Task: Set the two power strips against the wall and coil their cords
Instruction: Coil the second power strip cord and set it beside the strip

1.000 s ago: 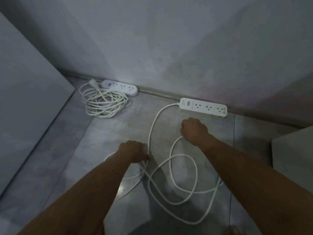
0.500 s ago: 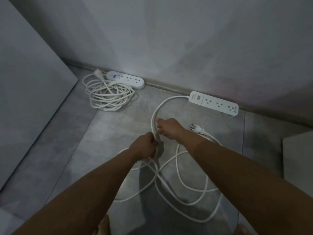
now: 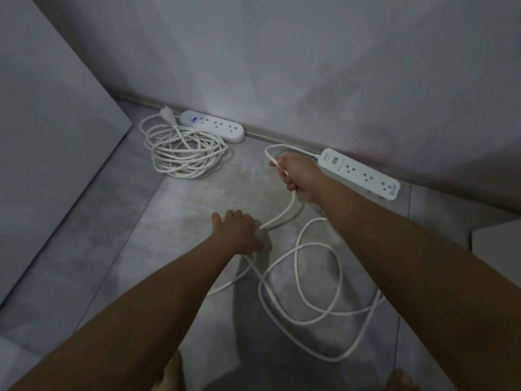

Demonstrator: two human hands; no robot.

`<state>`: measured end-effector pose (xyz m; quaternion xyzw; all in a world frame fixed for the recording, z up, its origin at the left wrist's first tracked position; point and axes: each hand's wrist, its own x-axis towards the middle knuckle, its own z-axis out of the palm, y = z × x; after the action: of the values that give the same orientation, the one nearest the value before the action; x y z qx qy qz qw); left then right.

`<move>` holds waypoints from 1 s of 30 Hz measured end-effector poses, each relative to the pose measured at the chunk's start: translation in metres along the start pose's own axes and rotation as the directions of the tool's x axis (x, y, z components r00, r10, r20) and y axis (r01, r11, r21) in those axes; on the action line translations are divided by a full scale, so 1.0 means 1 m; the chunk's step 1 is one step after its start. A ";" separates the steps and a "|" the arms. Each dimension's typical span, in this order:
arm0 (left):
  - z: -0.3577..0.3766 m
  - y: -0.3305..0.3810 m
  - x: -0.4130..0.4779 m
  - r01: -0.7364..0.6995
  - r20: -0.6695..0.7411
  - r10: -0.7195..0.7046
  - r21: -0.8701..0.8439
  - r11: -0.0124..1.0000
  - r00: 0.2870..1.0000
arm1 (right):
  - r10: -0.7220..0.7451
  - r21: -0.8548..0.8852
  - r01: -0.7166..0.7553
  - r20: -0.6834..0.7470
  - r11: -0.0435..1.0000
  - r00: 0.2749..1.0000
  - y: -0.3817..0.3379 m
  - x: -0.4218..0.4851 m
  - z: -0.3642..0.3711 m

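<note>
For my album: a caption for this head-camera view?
Right hand and left hand grip the loose cord beside a power strip at the wall.

Dim, bluish-grey light fills the room. A plain grey wall runs across the far side, with a paler, brighter patch low on its left part and a darker, faintly reddish tint toward the right. A narrow skirting strip lines its foot. The floor is large mottled grey tiles with thin grout lines running away from the camera. A flat grey panel stands along the left side, its lower edge meeting the floor. At the right edge sits the corner of a pale block.
</note>
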<state>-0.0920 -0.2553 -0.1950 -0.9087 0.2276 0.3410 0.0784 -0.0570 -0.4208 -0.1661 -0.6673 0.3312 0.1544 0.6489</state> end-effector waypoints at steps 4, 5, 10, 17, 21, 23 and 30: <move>-0.021 -0.011 -0.001 0.124 0.293 -0.095 -0.082 0.989 0.951 | -0.188 -0.191 0.166 -0.104 0.967 0.977 -0.012 -0.003 -0.026; -0.027 -0.012 -0.003 0.120 0.384 -0.045 -0.173 0.978 0.922 | -0.246 -0.241 0.211 -0.124 0.947 0.961 -0.014 -0.004 -0.031; -0.030 -0.030 -0.009 0.082 0.343 -0.037 -0.117 0.990 0.938 | -0.395 -0.415 0.285 -0.209 0.864 0.895 -0.021 -0.003 -0.049; 0.003 -0.052 0.008 0.301 0.065 -0.409 -0.783 0.544 0.910 | -0.269 -0.174 0.226 -0.285 0.958 0.920 -0.027 -0.003 -0.071; -0.033 -0.025 0.014 0.334 0.388 -0.237 -0.912 -0.238 0.890 | -0.206 -0.114 0.188 -0.169 0.975 0.964 -0.016 -0.011 -0.067; -0.057 -0.004 0.016 0.285 0.344 -0.108 -0.887 -0.364 0.933 | -0.188 -0.128 0.169 -0.154 0.977 0.970 -0.015 -0.017 -0.065; -0.105 0.064 0.016 0.111 0.123 -0.011 -0.930 -0.350 0.992 | -0.216 -0.362 0.209 0.021 0.909 0.976 -0.004 -0.034 -0.051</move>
<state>-0.0505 -0.3490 -0.1254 -0.5836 -0.2013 0.4042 -0.6749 -0.0910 -0.4628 -0.1364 -0.8088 0.2288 0.1351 0.5247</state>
